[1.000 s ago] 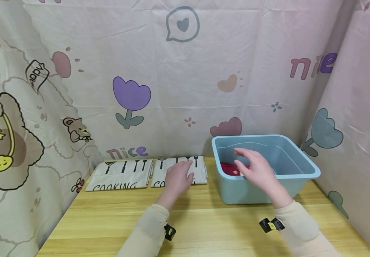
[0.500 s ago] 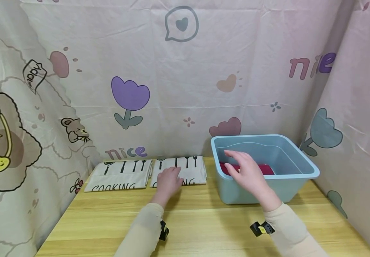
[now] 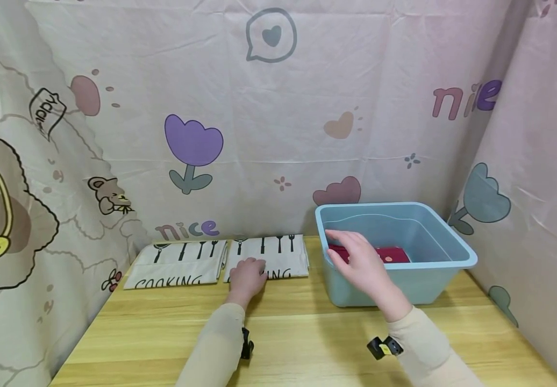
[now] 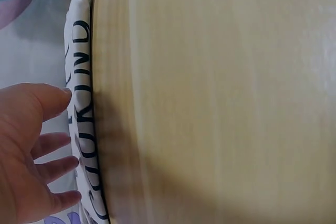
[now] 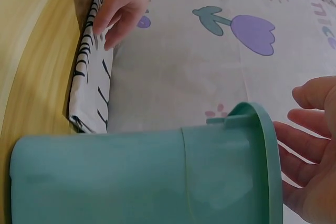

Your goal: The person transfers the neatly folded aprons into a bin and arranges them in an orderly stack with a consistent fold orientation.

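Observation:
My left hand is at the front left part of a folded white cloth printed with black cutlery and lettering. In the left wrist view its fingers are spread and relaxed, with the fingertips right at the cloth. A matching folded cloth, marked COOKING, lies just left of it. Over the near left rim of a blue plastic bin hovers my right hand, fingers parted and nothing gripped. Inside the bin is a dark red item with a small printed motif, partly hidden by that hand and the rim.
The wooden table extends in front of the cloths and bin. A patterned curtain hangs close behind them and along both sides. Small black devices, such as the right wrist camera, are strapped to both wrists.
My left hand has moved left and down onto the right-hand cloth's front part. My right hand has shifted left across the bin, uncovering more of the red item.

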{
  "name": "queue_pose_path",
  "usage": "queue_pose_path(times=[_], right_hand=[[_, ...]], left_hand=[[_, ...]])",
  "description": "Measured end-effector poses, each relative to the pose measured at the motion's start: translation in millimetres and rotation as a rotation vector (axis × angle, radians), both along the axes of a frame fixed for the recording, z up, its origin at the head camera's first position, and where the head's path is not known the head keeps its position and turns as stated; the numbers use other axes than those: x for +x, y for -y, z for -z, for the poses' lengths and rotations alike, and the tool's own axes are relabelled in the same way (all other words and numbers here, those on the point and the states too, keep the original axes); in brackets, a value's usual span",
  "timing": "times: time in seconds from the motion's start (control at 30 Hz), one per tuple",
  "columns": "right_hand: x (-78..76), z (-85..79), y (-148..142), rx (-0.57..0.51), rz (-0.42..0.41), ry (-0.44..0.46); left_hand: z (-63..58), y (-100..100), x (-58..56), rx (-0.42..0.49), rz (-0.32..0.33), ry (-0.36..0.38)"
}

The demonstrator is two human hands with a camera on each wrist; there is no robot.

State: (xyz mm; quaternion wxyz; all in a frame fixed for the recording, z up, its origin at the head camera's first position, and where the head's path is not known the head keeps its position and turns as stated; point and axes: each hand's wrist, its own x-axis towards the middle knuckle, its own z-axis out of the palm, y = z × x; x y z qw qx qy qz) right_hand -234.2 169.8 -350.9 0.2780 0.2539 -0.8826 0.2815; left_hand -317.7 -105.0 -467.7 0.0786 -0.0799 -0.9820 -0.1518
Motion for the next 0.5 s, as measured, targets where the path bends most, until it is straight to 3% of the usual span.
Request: queue_pose_path(times=[0.23,0.5], right_hand=[[-3.5,1.1,13,-0.007,-0.037,-0.032],[-0.5,-0.6,33,-0.030,-0.086,-0.028]], left_hand=[[4.6,6,0.8,-0.008,-0.020,0.049],[5.3,9,2.1,-0.023,0.023,0.041]])
